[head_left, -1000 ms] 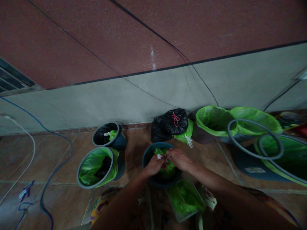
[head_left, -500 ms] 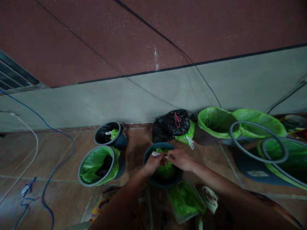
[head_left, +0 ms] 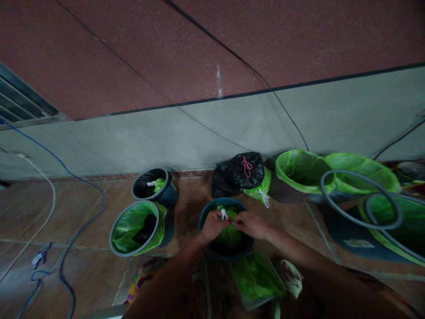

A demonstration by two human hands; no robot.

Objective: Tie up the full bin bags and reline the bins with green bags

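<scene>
The head view looks down at a tiled floor (head_left: pixel 89 274) along a grey wall. Both hands meet over a dark blue bin (head_left: pixel 207 250) standing on the floor just in front of the person. Inside it sits a green bag (head_left: pixel 229 235), gathered at the top. The left hand (head_left: pixel 212 226) has its grip closed on a white drawstring (head_left: pixel 224 215) that sticks up from the bag's mouth. The right hand (head_left: pixel 250 224) pinches shut right beside it, at the same gathered neck; whether it holds the string or the plastic itself cannot be told.

Behind the bin, against the wall, lies a tied black bag (head_left: pixel 237 173) with a red tie (head_left: pixel 246 165), and a small tied green bag (head_left: pixel 258 188) touches it. To the left stand two grey-rimmed bins, the nearer one (head_left: pixel 117 243) lined in green, the farther one (head_left: pixel 168 195) lined in black. To the right are larger green-lined bins (head_left: pixel 295 170) and loose grey hoops (head_left: pixel 360 199). A pale label (head_left: pixel 357 243) lies on a dark mat there; its writing is too small to read. Blue and white cables (head_left: pixel 79 221) trail over the floor at the left.
</scene>
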